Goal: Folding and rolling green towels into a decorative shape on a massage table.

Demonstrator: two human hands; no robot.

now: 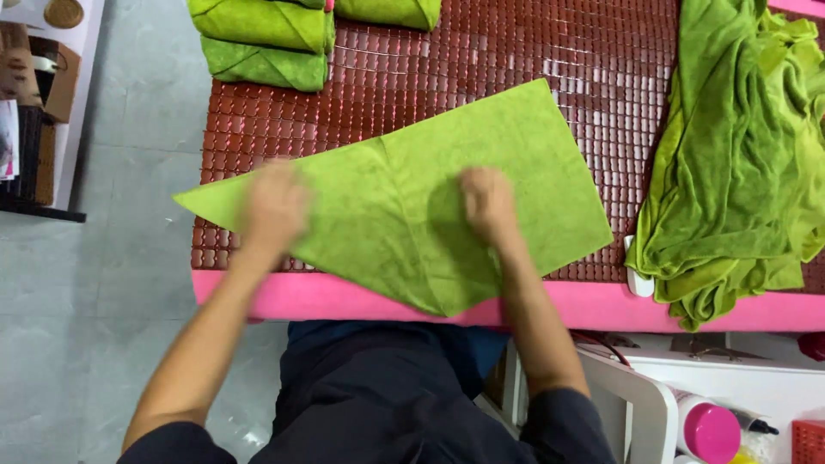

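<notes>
**Both palms flat on the green towel**

My left hand (275,206) and right hand (487,204) press flat, gripping nothing, on the green towel (404,202) spread over the red mat (516,69). Its long axis runs 8 to 2 o'clock. Folded towels (262,39) lie at 11, a loose pile (739,155) at 3.

Folded green towels (262,39), heaped cloths (739,163)

Matt terry-cloth towel (481,172) (soft, napped) on glossy tiled reddish-brown mat (516,51).
</notes>
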